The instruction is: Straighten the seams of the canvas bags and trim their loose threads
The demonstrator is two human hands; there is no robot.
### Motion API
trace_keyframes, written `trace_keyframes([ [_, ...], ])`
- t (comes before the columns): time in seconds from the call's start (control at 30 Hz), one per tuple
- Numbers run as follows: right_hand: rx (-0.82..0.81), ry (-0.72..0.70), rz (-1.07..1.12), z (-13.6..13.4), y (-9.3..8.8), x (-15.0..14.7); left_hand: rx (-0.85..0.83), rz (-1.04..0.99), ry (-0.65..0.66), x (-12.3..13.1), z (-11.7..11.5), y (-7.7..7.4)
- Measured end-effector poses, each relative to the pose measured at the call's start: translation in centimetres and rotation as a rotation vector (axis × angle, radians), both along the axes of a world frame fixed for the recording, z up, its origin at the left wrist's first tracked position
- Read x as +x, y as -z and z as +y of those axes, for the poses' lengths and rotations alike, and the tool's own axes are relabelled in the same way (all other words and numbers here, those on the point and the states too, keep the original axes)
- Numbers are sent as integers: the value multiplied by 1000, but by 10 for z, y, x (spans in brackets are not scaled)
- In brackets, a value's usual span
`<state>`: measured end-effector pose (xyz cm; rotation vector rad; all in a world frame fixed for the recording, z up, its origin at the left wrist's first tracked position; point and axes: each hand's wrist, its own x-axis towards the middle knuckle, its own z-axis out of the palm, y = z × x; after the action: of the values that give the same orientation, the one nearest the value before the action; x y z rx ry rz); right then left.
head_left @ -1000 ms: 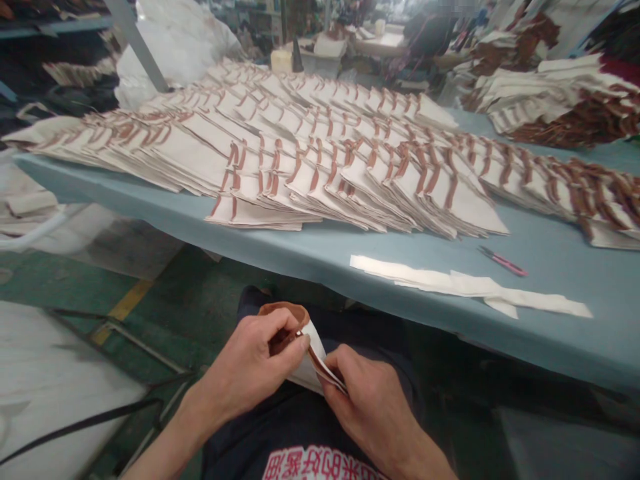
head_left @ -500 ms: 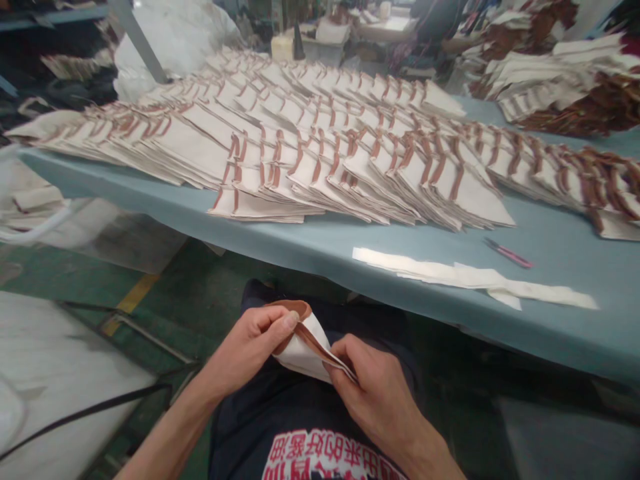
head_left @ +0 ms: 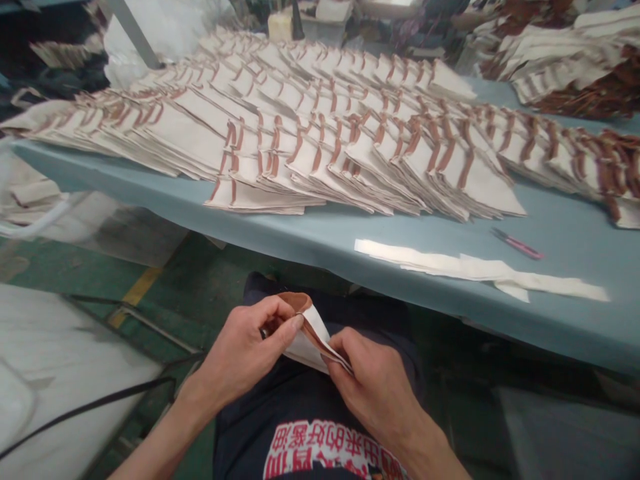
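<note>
Over my lap, both hands hold one white fabric piece with a brown edge band (head_left: 316, 328), bent so that its brown inner side shows at the top. My left hand (head_left: 265, 337) pinches the brown edge between thumb and fingers. Closed on the right end of the same piece, my right hand (head_left: 367, 367) has its thumb and fingertips along the layered edges. Part of the piece is hidden behind my left fingers. Its exact kind cannot be made out.
Rows of overlapping white pieces with brown bands (head_left: 320, 153) cover much of the blue-green table (head_left: 280, 243). Near its front lie pale fabric strips (head_left: 450, 267) and pink-handled thread snips (head_left: 517, 243). A white surface (head_left: 65, 373) stands at left, a plastic bin (head_left: 120, 230) beneath the table.
My left hand's grip on the brown edge has shifted slightly, and the piece has turned a little. The right hand keeps its hold. The camera view has tilted slightly.
</note>
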<state>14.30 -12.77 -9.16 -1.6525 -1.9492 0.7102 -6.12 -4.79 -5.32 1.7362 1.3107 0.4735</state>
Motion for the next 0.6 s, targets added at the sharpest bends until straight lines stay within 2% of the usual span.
trace_keyframes([
  [0.13,29,-8,-15,0,-3,-1,78,10,33,3,4,2],
  [0.33,26,13,-40,4,-8,1,-21,-267,-244,15,7,16],
  [0.4,-4,31,-61,7,-6,4,-65,-313,-287,19,10,23],
  [0.5,-57,72,-40,11,-3,11,-140,-334,-236,25,16,31],
  [0.6,-76,80,20,12,-1,21,-228,-334,-130,30,25,28],
])
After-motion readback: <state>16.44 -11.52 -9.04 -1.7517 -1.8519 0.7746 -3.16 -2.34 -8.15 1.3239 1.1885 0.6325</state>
